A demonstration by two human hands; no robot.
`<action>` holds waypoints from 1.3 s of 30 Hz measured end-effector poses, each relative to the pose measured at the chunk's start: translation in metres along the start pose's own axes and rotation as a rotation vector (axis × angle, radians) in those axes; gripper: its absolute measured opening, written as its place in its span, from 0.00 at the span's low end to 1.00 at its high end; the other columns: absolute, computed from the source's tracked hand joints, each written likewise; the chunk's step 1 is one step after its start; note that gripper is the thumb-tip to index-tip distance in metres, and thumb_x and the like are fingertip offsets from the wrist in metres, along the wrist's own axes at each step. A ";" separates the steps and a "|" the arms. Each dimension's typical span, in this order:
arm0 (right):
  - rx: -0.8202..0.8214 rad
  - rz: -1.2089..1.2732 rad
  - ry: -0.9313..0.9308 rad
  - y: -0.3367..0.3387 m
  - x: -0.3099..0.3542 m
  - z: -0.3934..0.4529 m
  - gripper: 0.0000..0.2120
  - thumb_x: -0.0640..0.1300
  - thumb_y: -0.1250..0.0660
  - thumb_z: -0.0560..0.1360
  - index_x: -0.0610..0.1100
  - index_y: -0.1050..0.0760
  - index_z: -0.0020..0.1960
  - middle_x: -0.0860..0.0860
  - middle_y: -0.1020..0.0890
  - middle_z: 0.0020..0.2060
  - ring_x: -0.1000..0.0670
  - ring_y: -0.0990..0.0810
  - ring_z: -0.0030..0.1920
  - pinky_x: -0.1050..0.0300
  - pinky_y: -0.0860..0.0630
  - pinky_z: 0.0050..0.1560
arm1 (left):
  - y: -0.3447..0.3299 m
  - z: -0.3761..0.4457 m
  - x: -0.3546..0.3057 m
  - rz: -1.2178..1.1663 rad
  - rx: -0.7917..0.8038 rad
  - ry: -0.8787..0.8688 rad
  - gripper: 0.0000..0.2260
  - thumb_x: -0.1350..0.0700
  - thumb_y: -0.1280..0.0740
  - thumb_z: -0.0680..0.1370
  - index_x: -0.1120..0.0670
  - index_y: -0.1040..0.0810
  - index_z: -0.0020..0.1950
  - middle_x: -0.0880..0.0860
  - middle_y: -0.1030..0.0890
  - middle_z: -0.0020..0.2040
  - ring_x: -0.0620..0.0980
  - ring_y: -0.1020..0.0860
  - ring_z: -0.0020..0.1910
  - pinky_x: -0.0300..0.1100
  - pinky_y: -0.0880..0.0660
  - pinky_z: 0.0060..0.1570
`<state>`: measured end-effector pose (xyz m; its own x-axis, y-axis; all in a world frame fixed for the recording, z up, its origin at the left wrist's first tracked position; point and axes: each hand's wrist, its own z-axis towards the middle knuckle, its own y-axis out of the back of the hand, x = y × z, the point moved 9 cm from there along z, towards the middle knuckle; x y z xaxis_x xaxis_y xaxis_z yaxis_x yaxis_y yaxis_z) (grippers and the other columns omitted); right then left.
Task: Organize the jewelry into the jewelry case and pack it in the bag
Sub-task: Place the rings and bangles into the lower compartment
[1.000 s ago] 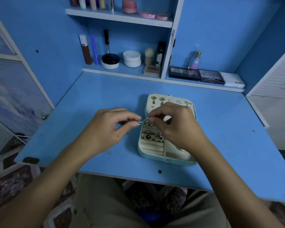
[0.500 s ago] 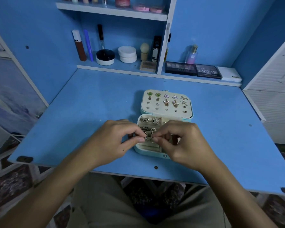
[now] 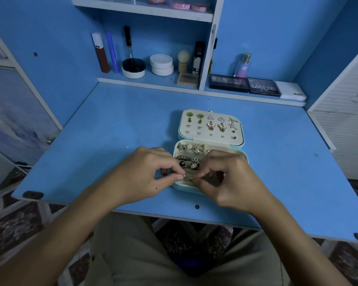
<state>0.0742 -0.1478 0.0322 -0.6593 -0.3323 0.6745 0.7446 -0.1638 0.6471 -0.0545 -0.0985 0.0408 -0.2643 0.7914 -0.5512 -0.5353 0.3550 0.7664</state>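
While lowering from above the lid a second ago, both the left hand [image 3: 145, 176] and right hand [image 3: 232, 178] are pinching a small silver ring [image 3: 185, 178] at the pale-blue open jewelry case's [image 3: 244, 159] 6 o'clock slots on the blue surface [image 3: 112, 124], suggesting seating is imminent.

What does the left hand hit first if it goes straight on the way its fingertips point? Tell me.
The left hand points right, toward the right hand. It would likely meet those fingers first, across the small ring both pinch over the jewelry case; depth is unclear.
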 end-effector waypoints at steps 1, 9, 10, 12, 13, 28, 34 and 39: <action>0.000 -0.003 -0.006 0.000 -0.001 0.000 0.07 0.34 0.23 0.67 0.45 0.18 0.36 0.54 0.21 0.34 0.56 0.24 0.32 0.70 0.33 0.35 | -0.001 0.000 0.001 0.003 0.008 0.002 0.09 0.49 0.32 0.75 0.52 0.14 0.46 0.44 0.19 0.39 0.40 0.23 0.39 0.35 0.27 0.41; 0.031 -0.039 -0.068 -0.004 -0.004 -0.001 0.05 0.39 0.27 0.67 0.46 0.17 0.34 0.53 0.21 0.33 0.53 0.22 0.34 0.68 0.32 0.35 | -0.004 0.004 0.004 -0.021 0.052 0.061 0.04 0.52 0.28 0.72 0.50 0.14 0.44 0.44 0.19 0.37 0.43 0.22 0.38 0.38 0.26 0.41; 0.033 -0.047 -0.072 -0.005 -0.004 -0.001 0.05 0.40 0.27 0.67 0.46 0.17 0.34 0.52 0.21 0.33 0.53 0.22 0.35 0.68 0.32 0.35 | -0.005 0.004 0.004 -0.016 0.062 0.054 0.05 0.52 0.29 0.73 0.50 0.14 0.44 0.44 0.19 0.38 0.42 0.22 0.38 0.38 0.26 0.41; 0.027 -0.071 -0.074 -0.005 -0.004 -0.001 0.04 0.41 0.28 0.67 0.47 0.17 0.33 0.52 0.22 0.32 0.54 0.23 0.34 0.68 0.33 0.35 | -0.005 0.004 0.003 -0.010 0.073 0.048 0.05 0.53 0.29 0.72 0.50 0.13 0.45 0.44 0.18 0.39 0.41 0.21 0.39 0.36 0.26 0.42; 0.024 -0.078 -0.073 -0.005 -0.004 -0.001 0.05 0.41 0.28 0.67 0.47 0.18 0.33 0.53 0.22 0.32 0.54 0.23 0.34 0.69 0.34 0.35 | -0.005 0.005 0.003 -0.011 0.075 0.047 0.06 0.53 0.29 0.72 0.50 0.13 0.45 0.44 0.18 0.40 0.41 0.21 0.40 0.35 0.26 0.43; -0.263 0.015 -0.195 0.031 -0.014 -0.001 0.06 0.43 0.29 0.74 0.48 0.16 0.39 0.54 0.20 0.30 0.55 0.23 0.31 0.68 0.31 0.35 | 0.003 0.017 0.033 -0.216 -0.038 0.215 0.02 0.57 0.26 0.75 0.51 0.13 0.45 0.46 0.19 0.40 0.38 0.25 0.34 0.27 0.34 0.35; -0.425 -0.032 -0.564 0.082 -0.068 0.004 0.07 0.45 0.33 0.77 0.52 0.17 0.44 0.59 0.18 0.35 0.61 0.22 0.35 0.69 0.30 0.38 | 0.010 0.046 0.096 -0.318 -0.235 0.528 0.05 0.53 0.31 0.79 0.45 0.16 0.48 0.41 0.16 0.42 0.39 0.19 0.40 0.34 0.27 0.43; -0.374 -0.149 -0.726 0.104 -0.110 0.018 0.12 0.46 0.35 0.79 0.50 0.19 0.60 0.55 0.20 0.38 0.55 0.23 0.38 0.60 0.28 0.38 | 0.004 0.079 0.122 -0.241 -0.221 0.611 0.10 0.53 0.34 0.80 0.45 0.20 0.60 0.48 0.17 0.53 0.46 0.17 0.41 0.41 0.21 0.46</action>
<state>0.2225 -0.1117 0.0313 -0.5618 0.3781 0.7358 0.5453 -0.4997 0.6731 -0.0252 0.0391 0.0025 -0.4873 0.2578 -0.8343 -0.7695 0.3249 0.5498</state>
